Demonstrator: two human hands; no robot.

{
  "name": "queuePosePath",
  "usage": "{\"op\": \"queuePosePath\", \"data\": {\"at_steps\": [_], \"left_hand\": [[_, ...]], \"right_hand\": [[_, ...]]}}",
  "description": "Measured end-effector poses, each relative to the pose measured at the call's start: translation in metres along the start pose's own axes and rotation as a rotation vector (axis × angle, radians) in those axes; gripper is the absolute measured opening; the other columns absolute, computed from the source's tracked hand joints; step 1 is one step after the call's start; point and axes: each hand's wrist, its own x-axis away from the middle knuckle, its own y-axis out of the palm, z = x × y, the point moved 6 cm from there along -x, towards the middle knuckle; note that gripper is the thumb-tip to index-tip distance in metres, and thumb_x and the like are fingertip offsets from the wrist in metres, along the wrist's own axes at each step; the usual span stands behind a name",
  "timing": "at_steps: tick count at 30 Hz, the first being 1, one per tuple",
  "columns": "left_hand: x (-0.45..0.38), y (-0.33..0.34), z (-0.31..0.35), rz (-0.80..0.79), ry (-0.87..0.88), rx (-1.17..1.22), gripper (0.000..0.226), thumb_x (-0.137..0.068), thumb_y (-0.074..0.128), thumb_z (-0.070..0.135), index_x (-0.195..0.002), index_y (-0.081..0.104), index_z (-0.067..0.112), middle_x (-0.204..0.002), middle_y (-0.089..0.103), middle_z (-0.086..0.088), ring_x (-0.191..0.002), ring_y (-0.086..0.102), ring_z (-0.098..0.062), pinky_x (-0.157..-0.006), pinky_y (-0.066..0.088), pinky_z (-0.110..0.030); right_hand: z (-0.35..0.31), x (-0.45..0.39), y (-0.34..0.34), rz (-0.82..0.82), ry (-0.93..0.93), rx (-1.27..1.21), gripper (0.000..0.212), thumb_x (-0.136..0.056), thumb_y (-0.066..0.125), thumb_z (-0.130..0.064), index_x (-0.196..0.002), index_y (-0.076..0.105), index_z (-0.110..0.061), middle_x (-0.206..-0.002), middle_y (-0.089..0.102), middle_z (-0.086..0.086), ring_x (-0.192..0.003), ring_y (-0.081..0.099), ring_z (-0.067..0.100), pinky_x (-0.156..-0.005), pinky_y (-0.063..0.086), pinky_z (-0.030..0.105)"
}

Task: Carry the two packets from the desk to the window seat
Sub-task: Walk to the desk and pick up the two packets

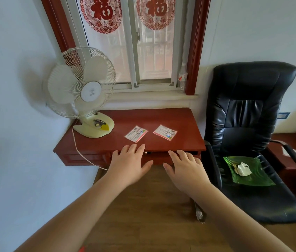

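Two flat white packets with red borders lie side by side on a small red wooden desk [161, 117] under the window: the left packet [136, 133] and the right packet [165, 132]. My left hand [130, 163] hovers at the desk's front edge just below the left packet, palm down, fingers apart, holding nothing. Over the front edge, my right hand [184, 168] is stretched out below the right packet, also empty and spread. Neither hand touches a packet.
A white table fan [81, 88] stands on the desk's left part, its cord hanging over the edge. A black office chair [243, 124] at right holds a green glass dish [252, 177] with crumpled paper. A plastic bottle [182, 77] stands on the pale window ledge [152, 98]. Another red cabinet [292, 157] sits far right.
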Motion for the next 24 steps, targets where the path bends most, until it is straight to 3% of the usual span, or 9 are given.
{"op": "queuePosePath", "data": {"at_steps": [13,24], "left_hand": [[-0.145,0.042,-0.036,-0.037,0.023,0.07,0.073,-0.098,0.029,0.064,-0.158,0.024,0.024,-0.162,0.037,-0.003,-0.147,0.035,-0.024,-0.115,0.036,-0.052],[-0.259,0.097,-0.073,-0.144,0.099,0.207,0.07,-0.1,0.035,0.06,-0.158,0.026,0.022,-0.164,0.034,-0.002,-0.151,0.03,-0.021,-0.119,0.032,-0.049]], "right_hand": [[0.009,-0.153,0.032,-0.045,-0.019,0.006,0.064,-0.104,0.029,-0.055,-0.159,0.024,-0.022,-0.163,0.035,0.005,-0.15,0.033,0.028,-0.119,0.032,0.045],[0.002,-0.272,0.077,-0.157,0.069,-0.012,0.064,-0.103,0.033,-0.054,-0.158,0.026,-0.022,-0.161,0.037,0.006,-0.148,0.036,0.028,-0.117,0.033,0.045]]}}
